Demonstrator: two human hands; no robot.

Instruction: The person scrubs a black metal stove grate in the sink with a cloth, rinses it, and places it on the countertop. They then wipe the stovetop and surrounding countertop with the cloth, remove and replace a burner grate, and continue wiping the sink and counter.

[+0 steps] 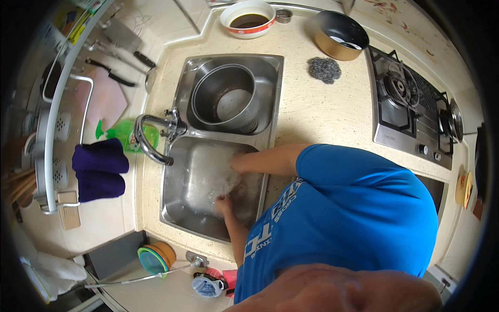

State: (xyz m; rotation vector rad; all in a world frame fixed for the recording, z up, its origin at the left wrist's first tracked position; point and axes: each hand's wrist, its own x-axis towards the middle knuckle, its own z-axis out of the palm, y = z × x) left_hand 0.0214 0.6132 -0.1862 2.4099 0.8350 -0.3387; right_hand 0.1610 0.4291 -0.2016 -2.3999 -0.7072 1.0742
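Note:
My right hand (pixel 237 162), blurred, is at the upper right part of the lower steel sink basin (pixel 195 175), in cloudy, rippling water. My left hand (pixel 223 204) is lower in the same basin, fingers bent, at the water's surface. Splashes and a dark, blurred patch lie between the hands; whether either holds something cannot be told. The chrome faucet (pixel 150 142) curves over the basin's left edge. In the adjoining basin stands a large dark metal pot (pixel 224 95), its inside stained.
A steel wool scourer (pixel 324 70), a black-lined pot (pixel 341 35) and a bowl of dark liquid (pixel 249 19) stand on the counter. The gas stove (pixel 409 105) is at right. Beside the faucet are a green spray bottle (pixel 136 136) and hanging purple cloths (pixel 100 169).

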